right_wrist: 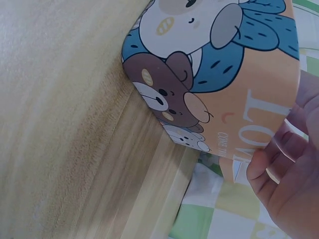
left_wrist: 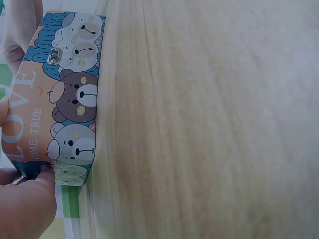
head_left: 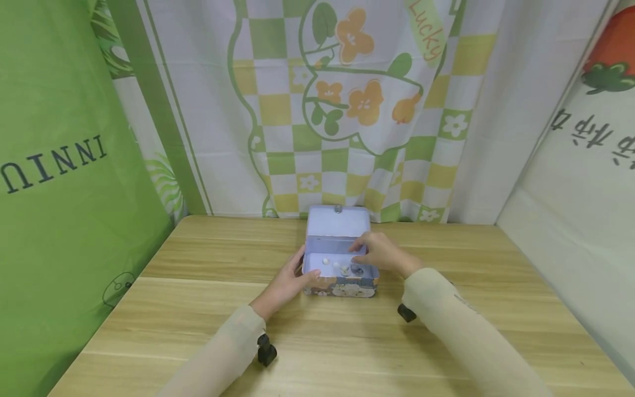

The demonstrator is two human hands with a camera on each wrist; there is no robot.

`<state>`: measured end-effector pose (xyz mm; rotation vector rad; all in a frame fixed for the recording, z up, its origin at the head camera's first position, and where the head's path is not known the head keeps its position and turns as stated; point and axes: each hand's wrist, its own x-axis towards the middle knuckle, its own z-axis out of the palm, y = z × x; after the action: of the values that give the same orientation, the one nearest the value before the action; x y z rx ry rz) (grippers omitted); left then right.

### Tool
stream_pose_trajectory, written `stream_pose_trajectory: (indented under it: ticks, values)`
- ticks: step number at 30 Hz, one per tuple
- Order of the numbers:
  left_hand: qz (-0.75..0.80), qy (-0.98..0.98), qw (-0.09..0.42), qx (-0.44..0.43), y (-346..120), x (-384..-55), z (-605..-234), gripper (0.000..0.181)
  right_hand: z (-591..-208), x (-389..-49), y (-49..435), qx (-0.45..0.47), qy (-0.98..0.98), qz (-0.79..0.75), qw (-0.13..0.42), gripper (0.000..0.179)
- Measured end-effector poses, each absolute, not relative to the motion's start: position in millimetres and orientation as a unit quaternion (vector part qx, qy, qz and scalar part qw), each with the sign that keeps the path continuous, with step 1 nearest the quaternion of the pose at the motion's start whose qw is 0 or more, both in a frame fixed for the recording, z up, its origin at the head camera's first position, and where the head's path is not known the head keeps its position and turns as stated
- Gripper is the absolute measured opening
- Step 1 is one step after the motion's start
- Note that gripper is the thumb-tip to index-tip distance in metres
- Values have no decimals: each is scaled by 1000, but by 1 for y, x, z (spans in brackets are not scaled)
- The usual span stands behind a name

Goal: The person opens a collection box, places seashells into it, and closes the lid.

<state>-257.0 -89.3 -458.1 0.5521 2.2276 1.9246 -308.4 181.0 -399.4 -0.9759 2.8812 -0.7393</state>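
A small lidded box (head_left: 339,286) stands near the back of the table, its lid (head_left: 338,221) raised against the curtain. Bears and the word LOVE decorate its outer front (left_wrist: 75,99). Inside lie a small white ball (head_left: 326,261) and several tiny pale and dark grey pieces (head_left: 357,269), too small to identify. My left hand (head_left: 291,278) grips the box's left side, thumb over the front rim, fingers along the side wall. Over the right wall reaches my right hand (head_left: 379,252), thumb and index finger apart above the pieces. Its other fingers (right_wrist: 291,144) are partly hidden behind the box.
The wooden table (head_left: 223,248) spreads around the box. Behind it hangs a checked floral curtain (head_left: 278,110). A green cloth (head_left: 59,231) borders the left, a white one with a strawberry (head_left: 560,220) the right. Black wrist cameras (head_left: 267,350) sit under both sleeves.
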Motion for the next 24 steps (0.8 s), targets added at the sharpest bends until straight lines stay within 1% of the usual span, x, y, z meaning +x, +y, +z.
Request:
stream_pose_trajectory:
  ticks: [6, 13, 19, 24]
  values:
    - [639, 743, 68, 185, -89, -257, -458, 83, -399, -307, 183, -315, 918, -240, -4, 20]
    - [629, 750, 64, 191, -89, -258, -457, 86, -396, -304, 191, -314, 916, -247, -13, 20]
    - [624, 757, 68, 182, -89, -257, -456, 88, -388, -292, 200, -316, 914, -256, -12, 20]
    - [627, 755, 72, 180, -90, -258, -456, 89, -384, -283, 211, -316, 914, -253, -22, 20]
